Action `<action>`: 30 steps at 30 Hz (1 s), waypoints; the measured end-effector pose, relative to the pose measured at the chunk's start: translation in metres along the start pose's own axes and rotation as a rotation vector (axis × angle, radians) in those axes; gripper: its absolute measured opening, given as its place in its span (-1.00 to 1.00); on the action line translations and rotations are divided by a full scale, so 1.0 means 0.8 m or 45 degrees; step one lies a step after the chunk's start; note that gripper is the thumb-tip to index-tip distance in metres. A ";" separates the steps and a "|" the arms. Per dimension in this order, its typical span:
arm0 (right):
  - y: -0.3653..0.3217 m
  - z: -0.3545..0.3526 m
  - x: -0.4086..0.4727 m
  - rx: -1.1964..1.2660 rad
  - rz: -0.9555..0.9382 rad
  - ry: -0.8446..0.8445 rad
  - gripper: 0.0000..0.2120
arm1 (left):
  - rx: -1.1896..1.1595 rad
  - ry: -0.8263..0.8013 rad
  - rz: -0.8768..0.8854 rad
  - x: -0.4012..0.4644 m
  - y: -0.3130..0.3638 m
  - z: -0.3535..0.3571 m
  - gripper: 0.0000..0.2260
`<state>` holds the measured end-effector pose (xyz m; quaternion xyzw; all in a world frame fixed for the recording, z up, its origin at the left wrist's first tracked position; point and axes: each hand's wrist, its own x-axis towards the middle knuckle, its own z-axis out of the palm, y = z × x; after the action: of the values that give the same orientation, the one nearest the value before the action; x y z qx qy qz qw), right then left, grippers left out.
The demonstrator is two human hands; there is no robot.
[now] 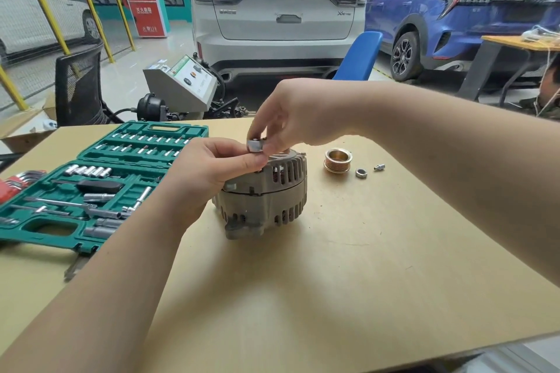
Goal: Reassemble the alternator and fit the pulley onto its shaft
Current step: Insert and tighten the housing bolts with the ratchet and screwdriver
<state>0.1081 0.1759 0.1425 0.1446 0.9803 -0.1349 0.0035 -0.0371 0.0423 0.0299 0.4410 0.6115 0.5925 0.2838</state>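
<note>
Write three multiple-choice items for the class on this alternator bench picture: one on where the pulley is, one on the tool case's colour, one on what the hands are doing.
1. Where is the pulley?
A. On the alternator shaft
B. On the table, right of the alternator
C. Inside the tool case

2. What colour is the socket set case?
A. Green
B. Red
C. Grey

3. What are the hands doing?
A. Both rest flat on the table
B. Both pinch a small metal spacer over the alternator
C. One turns a ratchet

Key: 1 B, the pulley lies on the table beside a nut and a small bolt, apart from the alternator. 2 A, the open case is green. 3 B, the left hand and right hand each have a fingertip grip on the spacer above the housing.
</note>
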 end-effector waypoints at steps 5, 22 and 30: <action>0.002 -0.001 -0.001 0.041 0.030 0.009 -0.84 | 0.007 -0.014 0.009 -0.001 -0.002 -0.002 -0.58; 0.004 0.001 0.005 -0.159 0.045 -0.031 -0.66 | 0.051 -0.020 0.032 -0.002 0.001 0.005 -0.57; 0.006 -0.003 0.005 -0.021 -0.052 -0.063 -0.86 | 0.038 -0.070 0.021 -0.001 0.000 0.001 -0.57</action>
<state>0.1059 0.1824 0.1434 0.1211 0.9837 -0.1303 0.0261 -0.0362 0.0418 0.0295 0.4664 0.6084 0.5734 0.2891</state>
